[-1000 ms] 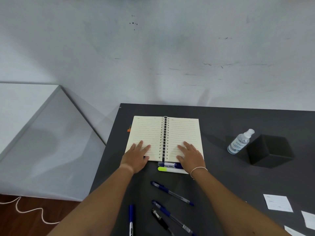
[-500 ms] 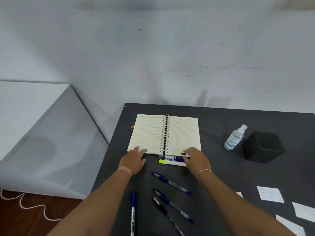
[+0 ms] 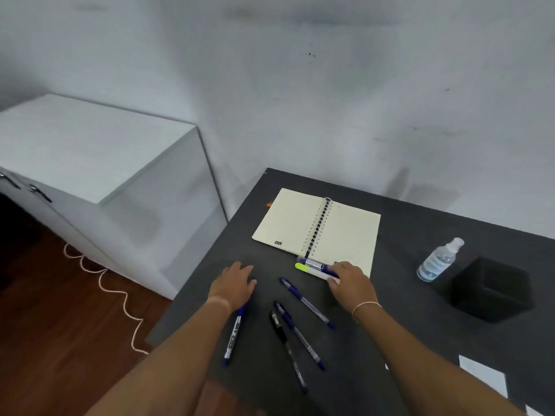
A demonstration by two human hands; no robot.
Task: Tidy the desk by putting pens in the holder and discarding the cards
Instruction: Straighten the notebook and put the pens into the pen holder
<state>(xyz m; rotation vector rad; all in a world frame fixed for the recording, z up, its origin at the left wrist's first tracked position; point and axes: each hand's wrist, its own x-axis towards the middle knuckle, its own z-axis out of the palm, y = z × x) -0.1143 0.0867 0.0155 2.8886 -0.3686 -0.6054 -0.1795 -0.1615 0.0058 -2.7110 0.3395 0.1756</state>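
Several pens lie on the dark desk (image 3: 375,340): a blue marker (image 3: 233,337) under my left wrist, two blue pens (image 3: 306,301) (image 3: 297,333), and a black pen (image 3: 286,346). My left hand (image 3: 232,285) rests flat on the desk, fingers apart, holding nothing. My right hand (image 3: 350,280) curls over a yellow-tipped highlighter (image 3: 309,270) and a blue marker (image 3: 313,262) at the notebook's near edge; whether it grips them I cannot tell. The black square holder (image 3: 492,291) stands at the right. White cards (image 3: 483,378) lie at the lower right.
An open spiral notebook (image 3: 318,228) lies at the desk's far side. A clear spray bottle (image 3: 438,261) stands beside the holder. A white cabinet (image 3: 99,163) sits left of the desk, over wooden floor with a coiled cord (image 3: 114,291).
Both hands slid off the notebook pages toward me. My right hand came to the highlighter and marker, my left came down onto the desk. The view swung left.
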